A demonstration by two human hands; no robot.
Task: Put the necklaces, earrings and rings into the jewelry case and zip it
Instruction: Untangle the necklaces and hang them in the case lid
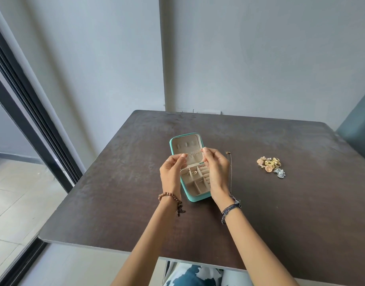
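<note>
Both hands, left hand (170,169) and right hand (215,168), are pinching a thin necklace (195,152) stretched over the jewelry case (195,200); light, limp, tangle-prone, best held at ends.

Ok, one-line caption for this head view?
Both hands stretch a thin necklace over the open jewelry case; more jewelry waits.

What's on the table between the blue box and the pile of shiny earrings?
A thin necklace lies stretched on the table, close beside the jewelry case. The rest of the way to the pile is bare, in the head view.
</note>
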